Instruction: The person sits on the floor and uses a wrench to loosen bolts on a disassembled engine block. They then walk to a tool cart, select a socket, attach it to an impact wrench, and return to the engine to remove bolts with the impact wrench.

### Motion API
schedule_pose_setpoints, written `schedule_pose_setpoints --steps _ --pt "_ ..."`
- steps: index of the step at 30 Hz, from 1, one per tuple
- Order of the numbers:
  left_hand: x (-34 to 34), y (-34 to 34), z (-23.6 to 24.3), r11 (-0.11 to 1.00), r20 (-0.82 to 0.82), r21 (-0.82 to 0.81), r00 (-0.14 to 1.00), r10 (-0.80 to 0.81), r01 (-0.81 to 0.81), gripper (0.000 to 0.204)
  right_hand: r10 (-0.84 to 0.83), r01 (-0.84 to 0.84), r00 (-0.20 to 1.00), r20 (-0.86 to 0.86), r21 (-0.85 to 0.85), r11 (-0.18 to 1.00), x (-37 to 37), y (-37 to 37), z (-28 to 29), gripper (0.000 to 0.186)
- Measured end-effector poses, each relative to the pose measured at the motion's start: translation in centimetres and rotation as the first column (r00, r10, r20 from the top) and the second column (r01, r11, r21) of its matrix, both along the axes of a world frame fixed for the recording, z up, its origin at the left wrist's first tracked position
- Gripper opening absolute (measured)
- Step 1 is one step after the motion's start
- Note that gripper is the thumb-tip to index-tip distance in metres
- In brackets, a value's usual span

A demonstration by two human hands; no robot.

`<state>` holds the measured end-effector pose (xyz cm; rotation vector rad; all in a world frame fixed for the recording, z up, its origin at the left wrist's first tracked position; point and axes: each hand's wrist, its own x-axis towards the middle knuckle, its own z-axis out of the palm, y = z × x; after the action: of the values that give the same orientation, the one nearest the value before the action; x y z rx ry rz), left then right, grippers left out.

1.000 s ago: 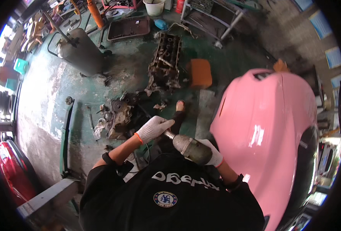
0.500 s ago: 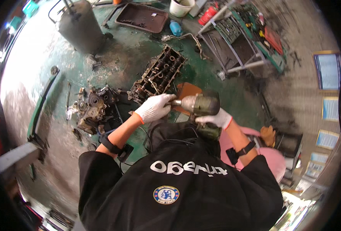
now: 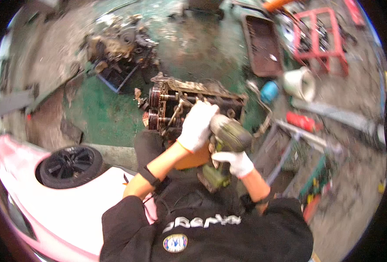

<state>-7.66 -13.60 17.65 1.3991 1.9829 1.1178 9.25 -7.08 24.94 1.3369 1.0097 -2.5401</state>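
Note:
A green cordless impact wrench (image 3: 232,135) is in my right hand (image 3: 236,162), white-gloved and closed round its handle, with the battery below. My left hand (image 3: 197,126), in a white glove too, is closed at the wrench's front end; blur and the glove hide the tip and fingertips. Both hands are over the near side of an engine cylinder head (image 3: 224,105) on the floor. Its camshafts show, with round sprockets (image 3: 155,98) at the left end. Whether the wrench touches the cylinder head I cannot tell.
A greasy engine assembly (image 3: 125,41) lies far left. A brown tray (image 3: 263,65), blue bottle (image 3: 269,92), white bucket (image 3: 305,85) and red extinguisher (image 3: 301,121) stand right, beyond a metal frame (image 3: 274,150). A pink car (image 3: 75,209) with a black wheel (image 3: 71,166) is near left.
My view has swung right, bringing the pink car in at left. Both hands and the wrench have come over the cylinder head, the wrench's front end now pointing up and left.

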Motion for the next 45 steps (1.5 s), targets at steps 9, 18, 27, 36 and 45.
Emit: schedule_pose_setpoints --steps 9,18,27,36,45 --pt "6.1 5.8 -12.7 0.915 -0.271 0.404 0.955 0.121 -0.001 0.048 -0.137 0.113 0.935 -0.326 -0.092 0.989 8.9 3.0 -16.8 0.055" --pt "10.1 3.3 -16.7 0.672 -0.337 0.735 0.907 0.251 0.086 0.041 0.061 -0.007 0.980 -0.191 0.272 0.962 18.7 0.8 -26.8 0.073" --pt "2.4 -2.7 -14.0 0.966 -0.752 0.257 0.636 0.175 0.038 0.042 -0.096 0.224 0.924 -0.371 0.320 0.921 15.4 -3.4 -17.0 0.067" --pt "-2.6 -1.1 -14.8 0.998 -0.855 -0.046 0.519 -0.015 -0.046 0.017 -0.202 0.398 0.834 -0.514 0.305 0.865 16.8 -8.6 -16.5 0.043" --pt "-3.2 -2.8 -8.7 0.927 -0.472 0.375 0.857 0.206 -0.017 0.030 -0.245 0.426 0.787 -0.567 0.212 0.879 21.4 -8.9 -20.0 0.056"
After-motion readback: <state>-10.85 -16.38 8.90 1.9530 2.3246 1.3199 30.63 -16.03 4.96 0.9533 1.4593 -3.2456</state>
